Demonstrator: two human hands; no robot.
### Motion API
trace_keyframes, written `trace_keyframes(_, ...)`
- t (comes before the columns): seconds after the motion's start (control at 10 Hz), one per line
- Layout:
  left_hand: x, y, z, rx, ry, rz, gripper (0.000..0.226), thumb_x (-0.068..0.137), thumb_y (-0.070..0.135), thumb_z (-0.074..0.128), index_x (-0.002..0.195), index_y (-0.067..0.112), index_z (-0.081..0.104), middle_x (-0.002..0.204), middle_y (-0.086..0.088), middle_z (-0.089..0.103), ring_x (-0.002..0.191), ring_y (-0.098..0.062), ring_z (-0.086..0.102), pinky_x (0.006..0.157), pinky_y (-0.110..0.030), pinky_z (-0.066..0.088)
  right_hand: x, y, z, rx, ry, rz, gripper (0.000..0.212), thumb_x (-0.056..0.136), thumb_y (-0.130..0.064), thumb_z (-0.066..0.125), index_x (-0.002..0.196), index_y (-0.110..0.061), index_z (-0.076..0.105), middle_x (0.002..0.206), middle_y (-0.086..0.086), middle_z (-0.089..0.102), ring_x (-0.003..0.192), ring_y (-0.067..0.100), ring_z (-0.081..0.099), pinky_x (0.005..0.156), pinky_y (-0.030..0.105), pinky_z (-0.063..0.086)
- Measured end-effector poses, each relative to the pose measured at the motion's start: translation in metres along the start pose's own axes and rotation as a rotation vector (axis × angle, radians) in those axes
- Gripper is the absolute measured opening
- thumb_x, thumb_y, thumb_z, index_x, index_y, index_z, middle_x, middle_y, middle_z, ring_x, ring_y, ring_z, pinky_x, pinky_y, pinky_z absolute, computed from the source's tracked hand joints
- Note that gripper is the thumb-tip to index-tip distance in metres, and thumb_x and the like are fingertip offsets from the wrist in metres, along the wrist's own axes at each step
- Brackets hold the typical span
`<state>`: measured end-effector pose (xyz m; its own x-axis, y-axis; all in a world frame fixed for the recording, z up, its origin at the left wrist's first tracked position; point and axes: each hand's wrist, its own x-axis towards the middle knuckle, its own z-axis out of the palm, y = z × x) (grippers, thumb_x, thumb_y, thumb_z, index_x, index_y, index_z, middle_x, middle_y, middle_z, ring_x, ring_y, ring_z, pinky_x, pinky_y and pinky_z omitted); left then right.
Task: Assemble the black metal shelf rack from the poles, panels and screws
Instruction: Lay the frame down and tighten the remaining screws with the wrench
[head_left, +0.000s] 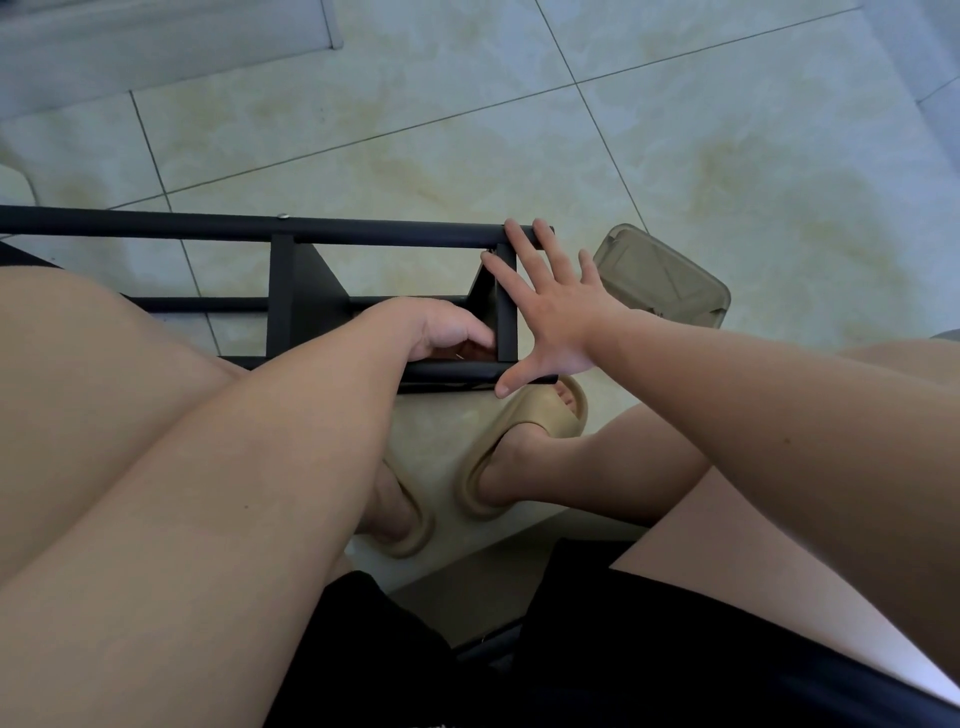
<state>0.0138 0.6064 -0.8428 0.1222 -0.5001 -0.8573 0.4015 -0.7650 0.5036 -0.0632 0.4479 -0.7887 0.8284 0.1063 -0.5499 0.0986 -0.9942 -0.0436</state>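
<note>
Now rack under R hand, fingers spread

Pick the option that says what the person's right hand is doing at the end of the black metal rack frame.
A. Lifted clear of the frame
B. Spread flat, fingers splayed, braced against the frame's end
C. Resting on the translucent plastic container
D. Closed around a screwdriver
B: the right hand is open with fingers splayed, fingertips on the upper pole and thumb on the lower pole of the black metal rack frame.
</note>
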Motion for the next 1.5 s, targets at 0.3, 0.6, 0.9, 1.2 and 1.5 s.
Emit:
trace_keyframes(0.3, -0.0012, -0.0003, -0.0017, 0.017, -0.016, -0.004, 0.029, 0.088, 0.015, 0.061, 0.112, 0.004, 0.073, 0.105, -0.012, 0.074, 0.091, -0.023, 0.068, 0.086, -0.033, 0.053, -0.0019, -0.001, -0.0018, 0.0, -0.004, 0.004, 0.152, 0.046, -0.101, 0.053, 0.157, -0.03, -0.022, 0.158, 0.001, -0.042, 0.148, 0.032, -0.036, 0.118, 0.071, 0.004)
trace_keyframes(0.6, -0.0041, 0.0017, 0.0006, 0.027, -0.02, -0.038, 0.016, 0.088, 0.019, 0.063, 0.081, 0.012, 0.076, 0.083, -0.008, 0.075, 0.067, -0.021, 0.07, 0.064, -0.027, 0.055, -0.0024, -0.002, -0.0016, 0.005, -0.006, 0.006, 0.152, 0.046, -0.1, 0.055, 0.157, -0.03, -0.022, 0.159, 0.001, -0.041, 0.148, 0.032, -0.036, 0.118, 0.071, 0.004)
trace_keyframes(0.9, -0.0032, -0.0007, 0.0003, 0.021, 0.019, 0.027, 0.036, 0.09, 0.01, 0.057, 0.123, -0.003, 0.066, 0.114, -0.015, 0.07, 0.101, -0.025, 0.064, 0.105, -0.041, 0.045, -0.0019, -0.0018, -0.0015, 0.0, -0.003, 0.006, 0.152, 0.047, -0.1, 0.055, 0.157, -0.03, -0.022, 0.159, 0.001, -0.041, 0.148, 0.032, -0.036, 0.117, 0.071, 0.004)
trace_keyframes(1.2, -0.0049, 0.0014, 0.0028, 0.044, -0.035, -0.047, 0.028, 0.093, 0.017, 0.06, 0.073, 0.014, 0.079, 0.08, -0.008, 0.074, 0.068, -0.021, 0.068, 0.066, -0.028, 0.054, -0.0032, -0.0021, 0.0016, 0.009, 0.008, 0.0, 0.151, 0.044, -0.101, 0.051, 0.157, -0.031, -0.021, 0.159, 0.0, -0.041, 0.148, 0.032, -0.035, 0.117, 0.07, 0.004)
trace_keyframes(1.5, -0.0039, -0.0004, 0.0012, -0.013, 0.017, 0.03, 0.03, 0.093, 0.011, 0.056, 0.117, 0.001, 0.069, 0.105, -0.011, 0.069, 0.096, -0.023, 0.063, 0.096, -0.035, 0.048, -0.0018, -0.0004, 0.0005, 0.012, 0.005, -0.004, 0.152, 0.043, -0.102, 0.048, 0.157, -0.031, -0.021, 0.159, 0.0, -0.042, 0.148, 0.032, -0.036, 0.117, 0.071, 0.004)
